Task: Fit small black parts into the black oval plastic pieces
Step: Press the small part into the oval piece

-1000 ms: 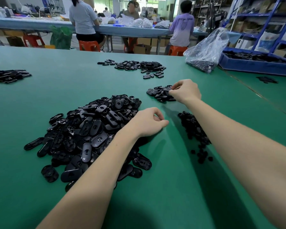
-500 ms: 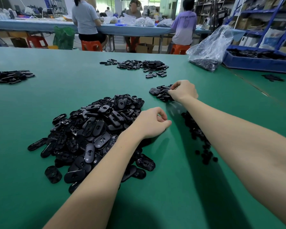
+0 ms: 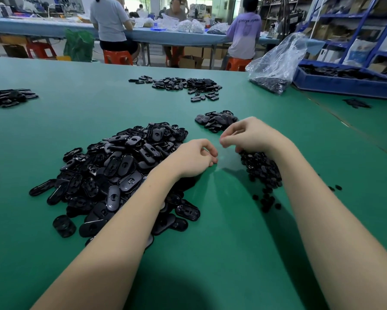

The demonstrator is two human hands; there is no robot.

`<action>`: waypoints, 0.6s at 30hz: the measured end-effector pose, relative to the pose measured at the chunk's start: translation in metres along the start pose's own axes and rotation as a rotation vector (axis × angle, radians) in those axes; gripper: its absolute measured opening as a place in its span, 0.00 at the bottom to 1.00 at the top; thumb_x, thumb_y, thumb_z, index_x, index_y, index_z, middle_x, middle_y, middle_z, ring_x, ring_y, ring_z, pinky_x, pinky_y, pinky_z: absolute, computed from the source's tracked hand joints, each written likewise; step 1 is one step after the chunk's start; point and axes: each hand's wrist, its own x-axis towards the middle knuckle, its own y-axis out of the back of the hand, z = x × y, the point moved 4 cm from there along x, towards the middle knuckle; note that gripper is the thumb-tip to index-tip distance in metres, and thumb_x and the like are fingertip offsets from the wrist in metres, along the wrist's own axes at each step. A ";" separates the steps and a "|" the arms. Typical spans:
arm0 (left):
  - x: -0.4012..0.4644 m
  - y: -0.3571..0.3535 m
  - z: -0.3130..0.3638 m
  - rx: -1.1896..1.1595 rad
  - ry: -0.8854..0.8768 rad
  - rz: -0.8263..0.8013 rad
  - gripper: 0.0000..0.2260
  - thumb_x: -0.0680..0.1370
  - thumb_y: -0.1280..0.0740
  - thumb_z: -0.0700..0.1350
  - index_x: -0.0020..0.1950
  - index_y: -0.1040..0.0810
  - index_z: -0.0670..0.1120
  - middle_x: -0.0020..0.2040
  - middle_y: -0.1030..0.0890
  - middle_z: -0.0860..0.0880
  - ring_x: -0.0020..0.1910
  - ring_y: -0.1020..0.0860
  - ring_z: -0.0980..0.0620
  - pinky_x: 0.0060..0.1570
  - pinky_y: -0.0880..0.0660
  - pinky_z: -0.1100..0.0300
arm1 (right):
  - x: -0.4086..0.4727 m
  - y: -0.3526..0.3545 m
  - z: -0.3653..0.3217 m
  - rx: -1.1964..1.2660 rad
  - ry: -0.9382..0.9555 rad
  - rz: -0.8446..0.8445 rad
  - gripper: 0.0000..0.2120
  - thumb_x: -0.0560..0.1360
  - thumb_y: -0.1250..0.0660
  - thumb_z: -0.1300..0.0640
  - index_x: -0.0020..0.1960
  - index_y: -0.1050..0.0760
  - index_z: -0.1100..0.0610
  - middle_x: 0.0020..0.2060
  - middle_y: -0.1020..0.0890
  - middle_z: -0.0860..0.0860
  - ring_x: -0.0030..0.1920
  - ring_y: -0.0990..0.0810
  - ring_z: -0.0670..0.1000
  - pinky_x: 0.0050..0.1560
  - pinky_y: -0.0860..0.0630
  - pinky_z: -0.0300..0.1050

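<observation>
While a big heap of oval pieces point(image 3: 118, 173) waits on the green bench point(image 3: 221, 253) by the left hand point(image 3: 193, 158), only a small pile point(image 3: 217, 120) sits further back (maybe done ones). Small parts point(image 3: 260, 168) lie under the right hand point(image 3: 250, 135) — both hands' fingers are curled, holding nothing I can see — so most work is left.

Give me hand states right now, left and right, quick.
Left hand: fingers curled, nothing visible in it.
Right hand: fingers curled; cannot tell whether they pinch anything.
</observation>
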 end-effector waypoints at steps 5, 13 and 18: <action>0.000 0.008 0.000 -0.125 -0.038 -0.023 0.17 0.79 0.47 0.30 0.54 0.22 0.43 0.47 0.16 0.47 0.46 0.16 0.51 0.53 0.18 0.57 | -0.026 -0.012 -0.014 -0.154 0.083 -0.217 0.03 0.75 0.26 0.56 0.46 0.14 0.50 0.36 0.15 0.42 0.30 0.21 0.41 0.49 0.21 0.43; -0.002 0.018 0.007 -0.320 -0.045 0.018 0.12 0.85 0.41 0.46 0.54 0.18 0.45 0.51 0.17 0.50 0.47 0.20 0.51 0.52 0.21 0.56 | -0.042 -0.053 -0.032 -0.127 0.187 -0.403 0.10 0.72 0.21 0.53 0.53 0.15 0.45 0.41 0.14 0.44 0.38 0.21 0.42 0.44 0.24 0.34; -0.003 0.022 0.008 -0.350 -0.031 0.030 0.14 0.85 0.41 0.49 0.54 0.18 0.45 0.50 0.18 0.50 0.43 0.22 0.53 0.46 0.23 0.63 | -0.040 -0.063 -0.031 -0.161 0.216 -0.348 0.07 0.71 0.20 0.51 0.47 0.15 0.46 0.37 0.17 0.42 0.38 0.22 0.39 0.44 0.27 0.33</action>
